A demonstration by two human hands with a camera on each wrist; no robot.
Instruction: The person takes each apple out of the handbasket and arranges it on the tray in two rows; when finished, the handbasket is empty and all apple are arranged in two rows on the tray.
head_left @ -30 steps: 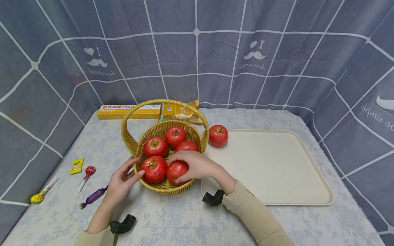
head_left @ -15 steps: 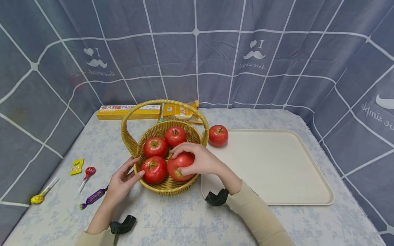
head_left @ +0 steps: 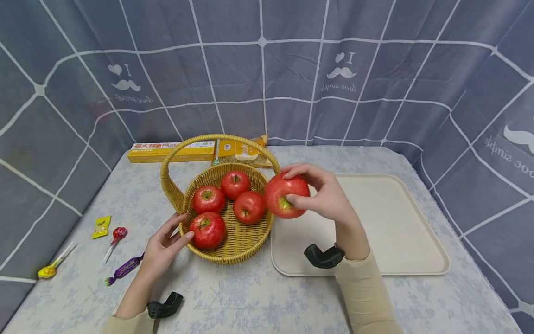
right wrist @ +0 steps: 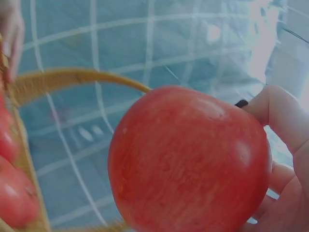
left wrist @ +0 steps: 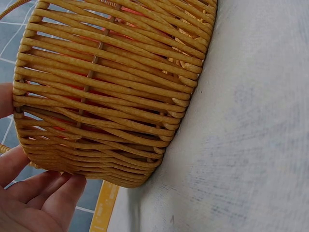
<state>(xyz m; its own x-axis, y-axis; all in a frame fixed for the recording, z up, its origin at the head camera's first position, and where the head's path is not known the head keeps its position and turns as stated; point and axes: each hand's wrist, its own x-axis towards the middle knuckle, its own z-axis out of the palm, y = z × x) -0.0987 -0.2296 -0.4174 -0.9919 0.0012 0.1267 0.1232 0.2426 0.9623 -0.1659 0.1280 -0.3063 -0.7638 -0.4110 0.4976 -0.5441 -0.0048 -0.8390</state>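
Covering the table [head_left: 250, 301], floral cloth

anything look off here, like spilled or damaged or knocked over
Nothing stands out. The basket stands upright with four apples inside, the left hand touching its rim. The right hand holds an intact apple above the tray. The candies lie scattered on the tablecloth, but none looks broken.

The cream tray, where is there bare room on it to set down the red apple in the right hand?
The cream tray shows bare from the right hand, which holds the lifted red apple, out to its right rim. The woven wicker basket beside it is crowded with four apples.
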